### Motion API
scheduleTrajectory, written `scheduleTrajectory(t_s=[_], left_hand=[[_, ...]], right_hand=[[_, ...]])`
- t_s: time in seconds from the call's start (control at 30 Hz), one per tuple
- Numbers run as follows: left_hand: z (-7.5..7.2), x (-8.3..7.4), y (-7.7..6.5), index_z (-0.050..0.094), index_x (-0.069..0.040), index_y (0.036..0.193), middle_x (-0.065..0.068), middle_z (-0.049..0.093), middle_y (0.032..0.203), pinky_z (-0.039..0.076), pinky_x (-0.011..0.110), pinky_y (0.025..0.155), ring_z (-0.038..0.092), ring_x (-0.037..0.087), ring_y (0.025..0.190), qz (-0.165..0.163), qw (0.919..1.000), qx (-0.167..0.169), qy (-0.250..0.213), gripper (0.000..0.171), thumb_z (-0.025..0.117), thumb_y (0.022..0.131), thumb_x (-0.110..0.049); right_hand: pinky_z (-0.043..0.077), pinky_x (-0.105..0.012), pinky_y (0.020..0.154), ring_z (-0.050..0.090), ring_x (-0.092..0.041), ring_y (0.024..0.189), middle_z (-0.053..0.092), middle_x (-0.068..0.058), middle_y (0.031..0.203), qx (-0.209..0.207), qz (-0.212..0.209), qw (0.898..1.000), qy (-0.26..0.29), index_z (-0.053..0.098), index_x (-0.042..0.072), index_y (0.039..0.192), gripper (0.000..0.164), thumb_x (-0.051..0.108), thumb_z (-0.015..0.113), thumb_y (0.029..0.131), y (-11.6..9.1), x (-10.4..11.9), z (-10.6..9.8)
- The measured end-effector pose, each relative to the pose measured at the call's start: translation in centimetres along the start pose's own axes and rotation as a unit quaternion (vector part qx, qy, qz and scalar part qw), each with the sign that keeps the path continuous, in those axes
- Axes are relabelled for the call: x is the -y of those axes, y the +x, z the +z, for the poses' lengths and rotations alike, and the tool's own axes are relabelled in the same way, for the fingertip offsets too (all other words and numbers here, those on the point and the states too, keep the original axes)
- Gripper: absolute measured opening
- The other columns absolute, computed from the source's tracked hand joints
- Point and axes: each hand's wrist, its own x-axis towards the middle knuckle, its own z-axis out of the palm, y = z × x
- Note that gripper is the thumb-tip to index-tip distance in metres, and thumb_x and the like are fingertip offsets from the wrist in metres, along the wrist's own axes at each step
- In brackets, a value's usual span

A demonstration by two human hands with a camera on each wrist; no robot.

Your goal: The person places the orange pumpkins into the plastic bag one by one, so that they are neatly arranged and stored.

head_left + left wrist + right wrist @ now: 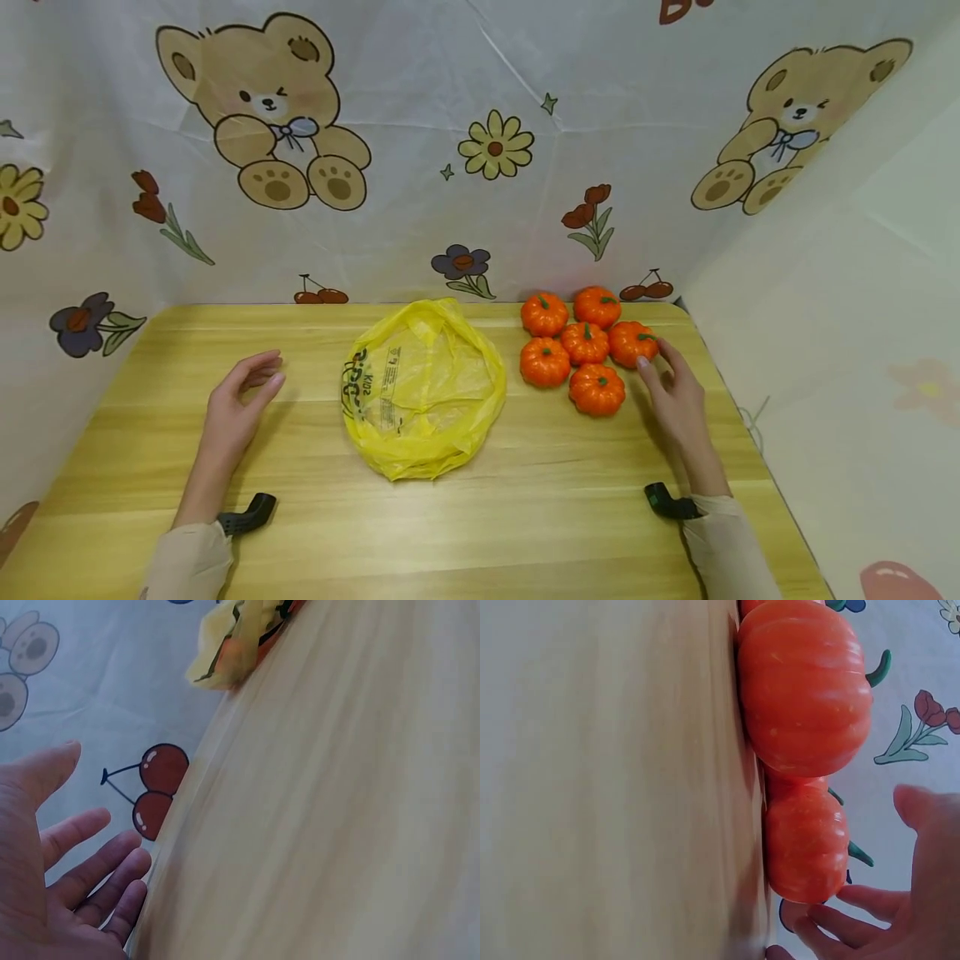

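Observation:
Several small orange pumpkins with green stems, among them the front one [597, 390], stand in a close group at the back right. My right hand [677, 402] is at the right side of the rightmost pumpkin [631, 345], thumb and fingers apart. In the right wrist view its fingertips [847, 894] are right at the lower edge of a pumpkin [808, 847]. A yellow plastic bag [442, 379] with dark print lies spread in a rounded shape left of the pumpkins. My left hand [237, 408] is left of the bag, holding nothing, its fingers loosely bent.
The light wooden table [510, 533] ends at the back against a cloth [405, 217] printed with bears and flowers. Another pale wall cloth [862, 350] runs along the right side. Each wrist bears a black device, the left one [251, 514] extending inward over the table.

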Motion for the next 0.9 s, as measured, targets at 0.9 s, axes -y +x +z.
scheduleTrajectory(t_s=[0.9], left_hand=[[6.3,-1.9,1.1,0.065,-0.016,0.143,0.009,0.064,0.131,0.039,0.022,0.092,0.057,0.014,0.106,0.049,0.9942,0.095,0.015,0.041,0.072,0.102,-0.018]], right_hand=[[0.032,-0.048,0.126,0.038,-0.032,0.154,0.034,-0.005,0.171,-0.042,0.105,0.986,0.120,0.035,0.021,0.165,0.076,0.032,0.073,0.101,2.8,0.9,2.1]])
